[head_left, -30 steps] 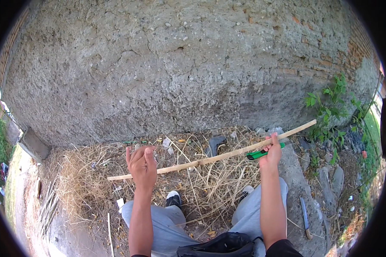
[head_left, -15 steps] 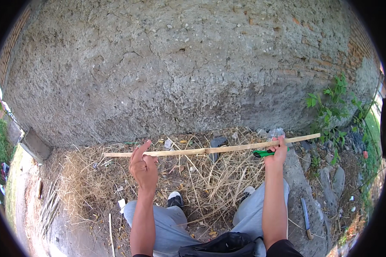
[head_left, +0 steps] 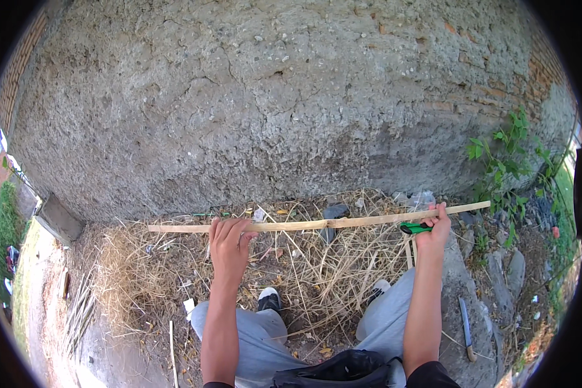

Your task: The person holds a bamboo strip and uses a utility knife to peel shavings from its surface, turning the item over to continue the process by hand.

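Note:
A long, thin bamboo strip (head_left: 297, 226) with a node near its middle is held crosswise in front of the wall, bowed slightly and tilted up to the right. My left hand (head_left: 228, 242) is closed on it, fingers bent over the far side and thumb on the near side. Toward the strip's right end, my right hand (head_left: 435, 227) pinches it between fingers and thumb. In that same hand rests a green utility knife (head_left: 416, 228), its dark end pointing left; whether a blade is out cannot be told.
A rough grey wall (head_left: 271, 110) rises ahead. Dry shavings (head_left: 330, 278) cover the ground around my feet. A long-bladed knife (head_left: 465, 328) lies at the right, thin strips (head_left: 77, 317) at the left. A green plant (head_left: 507, 155) grows by the wall's right; a black bag (head_left: 336, 370) hangs at my waist.
My left hand's fingers, raised before, have come down and closed over the bamboo strip. The strip has shifted slightly, and my right hand still holds it together with the utility knife.

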`<state>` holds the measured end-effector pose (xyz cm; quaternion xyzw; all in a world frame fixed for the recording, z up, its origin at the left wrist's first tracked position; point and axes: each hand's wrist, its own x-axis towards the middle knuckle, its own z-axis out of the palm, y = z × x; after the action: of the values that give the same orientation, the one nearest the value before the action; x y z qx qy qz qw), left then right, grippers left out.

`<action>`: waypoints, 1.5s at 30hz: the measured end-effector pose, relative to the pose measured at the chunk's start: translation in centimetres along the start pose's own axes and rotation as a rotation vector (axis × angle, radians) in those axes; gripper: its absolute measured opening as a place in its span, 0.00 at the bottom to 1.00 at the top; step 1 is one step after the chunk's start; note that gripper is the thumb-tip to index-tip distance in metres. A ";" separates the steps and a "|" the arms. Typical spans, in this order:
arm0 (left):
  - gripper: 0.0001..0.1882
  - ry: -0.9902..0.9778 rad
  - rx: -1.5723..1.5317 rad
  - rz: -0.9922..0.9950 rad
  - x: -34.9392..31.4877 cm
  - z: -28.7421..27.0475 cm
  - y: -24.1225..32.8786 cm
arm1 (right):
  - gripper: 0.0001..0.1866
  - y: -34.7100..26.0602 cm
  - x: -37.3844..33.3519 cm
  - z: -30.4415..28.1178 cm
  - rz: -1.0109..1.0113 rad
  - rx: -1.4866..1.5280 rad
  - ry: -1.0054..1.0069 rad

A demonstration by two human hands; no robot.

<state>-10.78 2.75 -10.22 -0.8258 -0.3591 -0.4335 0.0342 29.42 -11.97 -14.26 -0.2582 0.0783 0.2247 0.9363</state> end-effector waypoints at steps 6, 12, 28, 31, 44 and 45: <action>0.09 0.071 -0.062 0.064 0.2 0.1 0.2 | 0.10 -0.4 -0.8 0.4 -0.010 -0.027 0.007; 0.08 0.041 -0.105 0.040 0.1 0.5 0.6 | 0.10 -0.7 0.3 -0.5 -0.010 -0.036 -0.032; 0.07 0.005 -0.060 0.040 0.1 0.1 0.7 | 0.13 -0.5 -0.5 0.3 -0.027 -0.021 -0.020; 0.05 0.060 -0.045 0.070 0.3 0.2 0.8 | 0.13 -0.5 0.0 -0.2 -0.027 -0.002 -0.092; 0.10 -0.094 0.015 -0.189 -0.3 0.6 1.1 | 0.10 0.5 0.2 -0.3 0.030 -0.053 -0.139; 0.11 -0.088 0.037 -0.249 -0.4 0.6 1.1 | 0.10 0.5 -0.5 0.1 0.032 -0.053 -0.140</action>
<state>-9.84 1.96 -10.66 -0.7923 -0.4679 -0.3911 -0.0207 28.78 -11.69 -14.28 -0.2655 0.0107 0.2593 0.9285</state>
